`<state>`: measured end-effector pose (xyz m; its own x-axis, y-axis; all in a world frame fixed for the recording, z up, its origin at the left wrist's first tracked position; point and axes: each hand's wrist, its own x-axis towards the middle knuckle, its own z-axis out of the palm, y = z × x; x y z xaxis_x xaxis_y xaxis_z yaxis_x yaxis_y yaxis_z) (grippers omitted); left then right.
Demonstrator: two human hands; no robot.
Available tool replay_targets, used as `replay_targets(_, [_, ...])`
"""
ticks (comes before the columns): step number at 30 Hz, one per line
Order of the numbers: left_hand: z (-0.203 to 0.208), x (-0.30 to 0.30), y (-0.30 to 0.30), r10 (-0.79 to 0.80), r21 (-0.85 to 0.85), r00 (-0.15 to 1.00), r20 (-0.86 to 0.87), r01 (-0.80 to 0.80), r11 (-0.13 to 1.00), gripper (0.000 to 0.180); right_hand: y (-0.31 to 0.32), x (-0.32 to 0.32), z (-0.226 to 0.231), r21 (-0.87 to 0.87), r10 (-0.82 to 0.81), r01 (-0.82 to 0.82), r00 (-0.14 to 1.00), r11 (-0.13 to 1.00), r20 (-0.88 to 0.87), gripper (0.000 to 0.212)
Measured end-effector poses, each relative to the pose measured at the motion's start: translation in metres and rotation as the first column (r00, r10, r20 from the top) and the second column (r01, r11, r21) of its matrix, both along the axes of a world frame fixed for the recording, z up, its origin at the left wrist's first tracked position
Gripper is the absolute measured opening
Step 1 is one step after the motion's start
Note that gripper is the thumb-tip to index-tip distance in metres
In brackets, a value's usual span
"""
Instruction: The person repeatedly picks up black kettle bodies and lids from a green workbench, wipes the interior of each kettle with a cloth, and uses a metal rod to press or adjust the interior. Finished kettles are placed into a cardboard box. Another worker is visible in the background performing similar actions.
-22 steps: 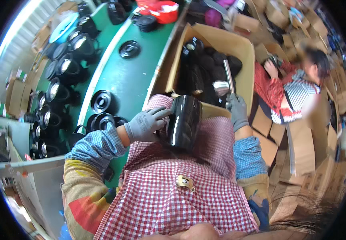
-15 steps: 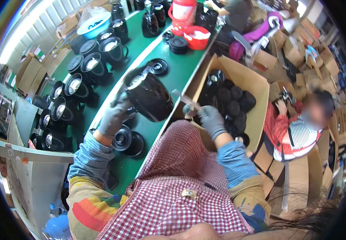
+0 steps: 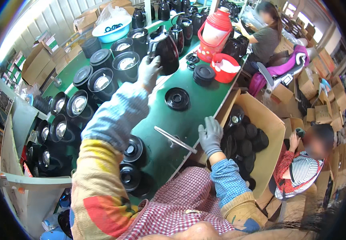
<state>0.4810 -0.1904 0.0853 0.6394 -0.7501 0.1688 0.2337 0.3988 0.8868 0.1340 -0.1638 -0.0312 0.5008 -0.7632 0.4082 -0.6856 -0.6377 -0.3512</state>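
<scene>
My gloved left hand is closed on a glossy black jug, which it holds upright at the far side of the green table, beside other dark jugs. Whether the jug's base touches the surface, I cannot tell. At the table's right edge my gloved right hand is open, its fingers apart and nothing in them. Just left of that hand, a T-shaped metal tool lies on the green tabletop. A round black lid rests between the jug and the tool. More black lids lie near my left forearm.
Rows of black vessels with shiny insides line the left. A blue basin, a red-and-white jug and a red bucket stand farther back. At the right, a cardboard box holds black parts. Two people sit nearby.
My left hand has carried the jug forward, away from me. My right hand has let go of the metal tool, which now lies on the table, and its fingers have spread.
</scene>
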Motion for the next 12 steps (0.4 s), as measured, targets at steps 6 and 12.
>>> replay_targets(6, [-0.042, 0.040, -0.118, 0.426, 0.208, 0.889, 0.165, -0.454, 0.866, 0.021, -0.017, 0.016, -0.080, 0.202, 0.032, -0.004, 0.990, 0.979, -0.138, 0.068])
replay_targets(12, [-0.083, 0.085, -0.159, 0.453, 0.319, 0.826, 0.335, -0.552, 0.771, 0.031, -0.023, 0.014, -0.086, 0.232, 0.060, -0.034, 0.993, 0.972, -0.104, 0.071])
